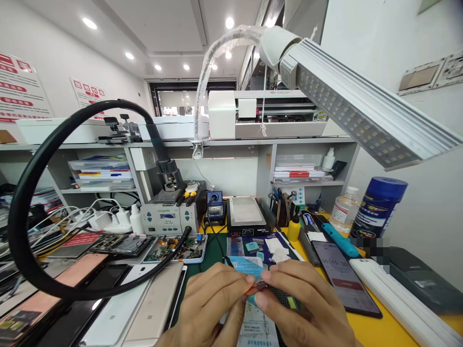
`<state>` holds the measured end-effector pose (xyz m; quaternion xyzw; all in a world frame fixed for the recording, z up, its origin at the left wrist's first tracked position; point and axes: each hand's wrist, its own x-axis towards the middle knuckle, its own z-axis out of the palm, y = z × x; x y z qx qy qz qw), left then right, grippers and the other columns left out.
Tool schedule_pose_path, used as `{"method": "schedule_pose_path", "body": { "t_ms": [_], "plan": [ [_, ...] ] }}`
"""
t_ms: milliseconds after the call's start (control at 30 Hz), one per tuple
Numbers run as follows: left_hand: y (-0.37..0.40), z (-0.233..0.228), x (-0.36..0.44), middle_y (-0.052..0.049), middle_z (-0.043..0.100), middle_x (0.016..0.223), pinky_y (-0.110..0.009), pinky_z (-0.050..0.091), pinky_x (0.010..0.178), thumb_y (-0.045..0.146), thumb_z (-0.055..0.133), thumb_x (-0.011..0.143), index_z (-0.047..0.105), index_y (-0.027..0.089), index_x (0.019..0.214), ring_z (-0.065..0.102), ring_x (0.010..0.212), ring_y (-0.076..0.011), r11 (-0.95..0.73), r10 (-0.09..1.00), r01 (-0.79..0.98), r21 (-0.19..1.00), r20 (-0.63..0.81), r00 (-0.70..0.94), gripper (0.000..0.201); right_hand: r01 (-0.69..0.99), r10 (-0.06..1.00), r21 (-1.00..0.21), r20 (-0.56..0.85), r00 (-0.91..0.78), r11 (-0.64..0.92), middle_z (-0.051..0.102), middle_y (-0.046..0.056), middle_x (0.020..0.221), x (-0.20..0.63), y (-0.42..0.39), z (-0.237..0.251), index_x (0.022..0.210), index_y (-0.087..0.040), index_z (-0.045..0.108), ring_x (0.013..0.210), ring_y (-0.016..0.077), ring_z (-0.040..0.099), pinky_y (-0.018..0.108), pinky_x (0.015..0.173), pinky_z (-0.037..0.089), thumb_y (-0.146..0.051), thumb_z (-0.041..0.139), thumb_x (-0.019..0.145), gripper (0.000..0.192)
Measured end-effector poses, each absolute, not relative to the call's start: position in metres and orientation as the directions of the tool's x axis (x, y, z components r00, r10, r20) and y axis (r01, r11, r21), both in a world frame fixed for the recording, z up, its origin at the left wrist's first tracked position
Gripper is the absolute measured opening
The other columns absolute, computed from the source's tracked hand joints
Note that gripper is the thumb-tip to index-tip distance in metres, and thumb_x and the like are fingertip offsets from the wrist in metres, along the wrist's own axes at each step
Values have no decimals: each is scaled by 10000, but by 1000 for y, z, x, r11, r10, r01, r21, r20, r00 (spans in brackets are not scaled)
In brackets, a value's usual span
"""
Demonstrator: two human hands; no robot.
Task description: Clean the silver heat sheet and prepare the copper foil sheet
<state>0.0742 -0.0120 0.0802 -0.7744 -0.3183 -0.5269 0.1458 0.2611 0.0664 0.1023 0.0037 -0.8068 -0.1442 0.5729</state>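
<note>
We held both hands low and close together over the green mat [211, 250], wrists near the bottom edge. Our left hand [208, 308] came from the left, its thumb and forefinger pinched on one end of a small dark component [257, 286]. Our right hand [307, 308] met it from the right, thumb and forefinger closed on the other end, the other fingers curled under. The component stayed between the fingertips, above a light blue card [244, 265]. A phone with a lit screen [343, 279] lay just right of our right hand.
</note>
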Motion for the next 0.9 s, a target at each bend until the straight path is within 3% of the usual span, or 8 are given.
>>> {"method": "schedule_pose_path", "body": {
  "t_ms": [200, 767, 900],
  "plan": [
    [-12, 80, 74, -145, 732, 950, -310, 587, 689, -64, 608, 809, 640, 83, 1130, 666, 822, -182, -735, 381, 663, 146, 897, 225, 354, 157, -165, 231, 923, -349, 960, 772, 40, 880, 262, 66, 103, 893, -207, 748, 864, 155, 709, 267, 793, 609, -52, 632, 885, 194],
    [-14, 75, 71, -148, 742, 976, -314, 596, 742, -53, 621, 799, 650, 81, 1147, 689, 866, -193, -713, 381, 693, 106, 888, 257, 375, 157, -198, 269, 910, -364, 950, 771, 49, 936, 264, 70, 98, 937, -205, 760, 930, 170, 689, 290, 834, 592, -43, 648, 865, 209],
    [-10, 82, 69, -142, 747, 1019, -319, 602, 764, -86, 587, 790, 645, 92, 1204, 693, 909, -199, -716, 342, 694, 78, 906, 250, 454, 219, -149, 220, 942, -300, 951, 768, 42, 942, 265, 62, 100, 914, -250, 757, 953, 203, 688, 357, 886, 576, -34, 669, 813, 254]
  ]
}}
